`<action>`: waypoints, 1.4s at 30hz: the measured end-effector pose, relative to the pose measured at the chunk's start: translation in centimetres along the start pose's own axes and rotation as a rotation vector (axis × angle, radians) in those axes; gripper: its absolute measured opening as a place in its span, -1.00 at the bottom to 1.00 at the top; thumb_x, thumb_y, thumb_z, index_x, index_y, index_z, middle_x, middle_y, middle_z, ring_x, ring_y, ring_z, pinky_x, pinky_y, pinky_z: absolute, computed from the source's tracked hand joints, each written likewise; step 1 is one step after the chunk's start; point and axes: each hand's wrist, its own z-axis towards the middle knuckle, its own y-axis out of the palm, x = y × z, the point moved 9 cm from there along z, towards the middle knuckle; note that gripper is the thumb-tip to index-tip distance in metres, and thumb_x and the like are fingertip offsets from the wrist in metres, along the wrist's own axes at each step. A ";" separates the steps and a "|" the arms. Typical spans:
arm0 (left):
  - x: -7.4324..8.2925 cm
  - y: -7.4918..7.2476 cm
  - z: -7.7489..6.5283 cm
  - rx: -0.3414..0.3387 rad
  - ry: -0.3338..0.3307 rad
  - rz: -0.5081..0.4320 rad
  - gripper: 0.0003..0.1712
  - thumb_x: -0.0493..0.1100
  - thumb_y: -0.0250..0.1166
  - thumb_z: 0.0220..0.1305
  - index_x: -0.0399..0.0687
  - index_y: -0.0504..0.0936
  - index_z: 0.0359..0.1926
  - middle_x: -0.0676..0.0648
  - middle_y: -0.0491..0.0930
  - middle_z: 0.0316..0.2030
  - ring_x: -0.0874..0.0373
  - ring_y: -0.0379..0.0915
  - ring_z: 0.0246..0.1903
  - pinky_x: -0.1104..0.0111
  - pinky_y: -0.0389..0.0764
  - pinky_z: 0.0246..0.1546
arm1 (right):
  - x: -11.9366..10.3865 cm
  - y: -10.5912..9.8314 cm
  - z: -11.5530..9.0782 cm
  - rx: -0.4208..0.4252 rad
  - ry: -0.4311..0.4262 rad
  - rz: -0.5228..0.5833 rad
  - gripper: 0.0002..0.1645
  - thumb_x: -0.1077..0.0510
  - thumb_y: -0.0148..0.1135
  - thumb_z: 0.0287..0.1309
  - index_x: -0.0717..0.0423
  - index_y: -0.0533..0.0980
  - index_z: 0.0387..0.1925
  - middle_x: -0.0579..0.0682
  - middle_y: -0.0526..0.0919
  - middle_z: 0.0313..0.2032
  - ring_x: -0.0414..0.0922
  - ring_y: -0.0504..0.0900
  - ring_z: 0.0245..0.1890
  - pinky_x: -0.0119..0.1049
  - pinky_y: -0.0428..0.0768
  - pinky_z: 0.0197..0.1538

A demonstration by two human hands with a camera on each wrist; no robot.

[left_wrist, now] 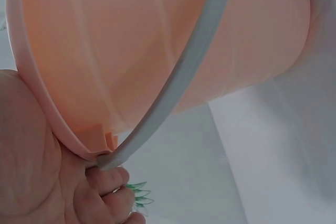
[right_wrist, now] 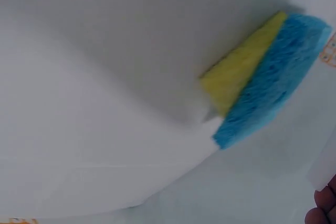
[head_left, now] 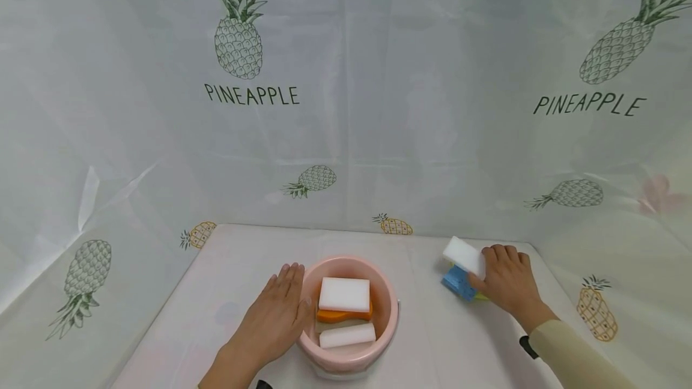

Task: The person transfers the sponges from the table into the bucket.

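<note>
A pink bucket (head_left: 390, 311) stands on the table with two white sponges, an upper one (head_left: 344, 294) and a lower one (head_left: 348, 335), and an orange sponge (head_left: 337, 316) inside. My left hand (head_left: 278, 314) rests against the bucket's left rim with straight fingers. The left wrist view shows its palm at the rim, by the grey handle (left_wrist: 173, 90). My right hand (head_left: 508, 275) grips another white sponge (head_left: 464, 255) above the table. Below it a blue sponge (right_wrist: 273, 80) and a yellow sponge (right_wrist: 244, 61) lie together on the table; the right wrist view shows them touching.
A white tabletop (head_left: 427, 353) lies under everything. Pale sheeting (head_left: 400, 107) printed with pineapples hangs behind the table and along both sides.
</note>
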 end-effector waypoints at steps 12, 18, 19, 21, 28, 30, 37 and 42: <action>0.1 -0.2 0.0 -0.002 -0.003 -0.006 -0.26 0.06 -0.02 0.67 -0.35 0.19 0.60 -0.32 0.15 0.61 -0.22 0.01 0.63 -0.11 0.12 0.62 | -7.1 -3.3 2.6 0.176 -0.165 0.032 -0.27 -0.23 0.39 0.01 0.30 0.49 -0.04 0.23 0.60 -0.09 0.26 0.51 -0.05 0.16 0.44 -0.09; 0.1 -0.2 0.0 0.000 -0.010 -0.014 -0.26 0.06 -0.01 0.67 -0.34 0.19 0.60 -0.31 0.15 0.61 -0.21 0.02 0.63 -0.11 0.12 0.62 | -11.3 -5.2 3.9 0.229 -0.212 0.066 -0.28 -0.25 0.32 0.01 0.27 0.52 -0.04 0.20 0.63 -0.10 0.24 0.53 -0.04 0.17 0.47 -0.05; 0.1 -0.2 -0.1 0.003 -0.009 -0.013 -0.26 0.06 -0.01 0.67 -0.34 0.20 0.60 -0.32 0.16 0.61 -0.21 0.02 0.63 -0.11 0.12 0.62 | -12.0 -5.6 4.1 0.235 -0.220 0.069 -0.27 -0.26 0.32 0.01 0.27 0.52 -0.03 0.20 0.63 -0.10 0.24 0.54 -0.04 0.18 0.48 -0.04; 0.1 -0.2 -0.1 0.006 -0.005 -0.005 -0.26 0.06 -0.01 0.67 -0.35 0.20 0.60 -0.32 0.17 0.60 -0.21 0.03 0.63 -0.11 0.13 0.62 | -13.4 -6.2 4.5 0.241 -0.232 0.080 -0.27 -0.25 0.34 0.01 0.27 0.53 -0.02 0.20 0.65 -0.09 0.23 0.55 -0.03 0.17 0.50 -0.02; 0.3 -0.5 -0.1 0.021 0.010 0.024 -0.27 0.05 0.01 0.66 -0.35 0.22 0.59 -0.31 0.18 0.60 -0.21 0.04 0.62 -0.13 0.09 0.63 | -18.1 -8.2 5.1 0.199 -0.267 0.113 -0.26 -0.28 0.40 0.08 0.21 0.53 0.04 0.14 0.64 -0.06 0.14 0.52 -0.02 0.12 0.48 0.06; 0.3 -0.5 -0.1 0.022 0.010 0.028 -0.27 0.05 0.01 0.66 -0.35 0.22 0.59 -0.30 0.18 0.60 -0.21 0.03 0.63 -0.13 0.08 0.63 | -19.3 -8.7 5.1 0.181 -0.287 0.125 -0.27 -0.30 0.40 0.10 0.18 0.52 0.04 0.11 0.64 -0.06 0.11 0.51 -0.02 0.10 0.46 0.07; 0.4 -0.5 -0.1 0.020 0.008 0.020 -0.28 0.04 0.00 0.66 -0.35 0.23 0.59 -0.31 0.18 0.60 -0.22 0.03 0.63 -0.13 0.11 0.62 | -23.2 -9.6 4.8 0.149 -0.369 0.144 -0.30 -0.35 0.39 0.11 0.09 0.52 0.02 0.01 0.62 -0.06 0.04 0.49 0.00 0.04 0.44 0.07; 0.3 -0.5 -0.2 0.027 0.011 0.018 -0.28 0.02 0.01 0.66 -0.36 0.23 0.58 -0.32 0.20 0.59 -0.22 0.04 0.62 -0.12 0.14 0.61 | -25.3 -9.1 4.3 0.116 -0.421 0.136 -0.33 -0.33 0.40 0.07 0.07 0.53 -0.02 -0.02 0.61 -0.10 0.01 0.49 -0.02 0.04 0.45 0.10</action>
